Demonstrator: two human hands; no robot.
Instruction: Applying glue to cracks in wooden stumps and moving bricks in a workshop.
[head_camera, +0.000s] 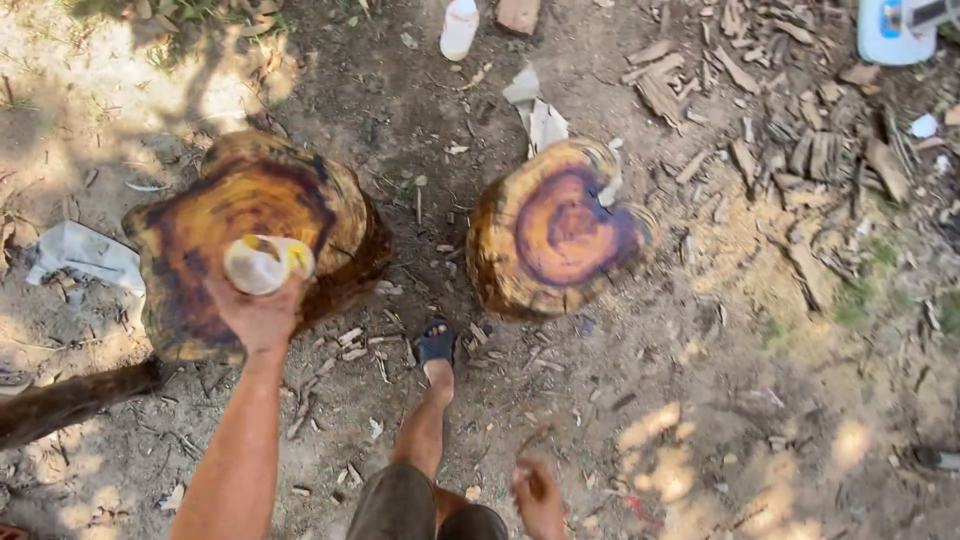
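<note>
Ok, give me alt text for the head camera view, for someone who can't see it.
Looking down, the person's left hand holds a pale plastic bottle over the cut face of a big tree stump on bare dirt. A second stump stands to its right, with wood chips beyond. The right hand hangs low, blurred, beside a sandalled foot.

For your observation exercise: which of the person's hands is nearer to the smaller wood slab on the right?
Right. The right hand hangs low, below the smaller wood slab. The left hand is over the larger slab, holding a pale bottle.
</note>
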